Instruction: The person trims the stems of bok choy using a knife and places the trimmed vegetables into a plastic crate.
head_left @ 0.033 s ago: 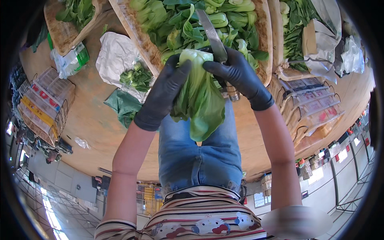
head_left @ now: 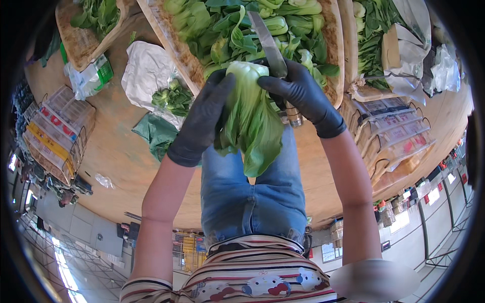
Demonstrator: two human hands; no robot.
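Two black-gloved hands, one leafy green head (head_left: 252, 113) between them, at the near end of the middle crate (head_left: 333, 45), leaves hanging toward the person. Left hand (head_left: 199, 118): grasping the head, thumb by the pale base. Right hand (head_left: 300, 96): closed round one knife (head_left: 268, 43), thumb on the head; blade points toward that crate's far end. Three crates of greens: middle, plus left crate (head_left: 81, 53) and right crate (head_left: 371, 94) flanking it. Also left of middle: one white plastic sheet (head_left: 144, 73), one small bunch (head_left: 174, 99) on it, one dark green bag (head_left: 154, 132).
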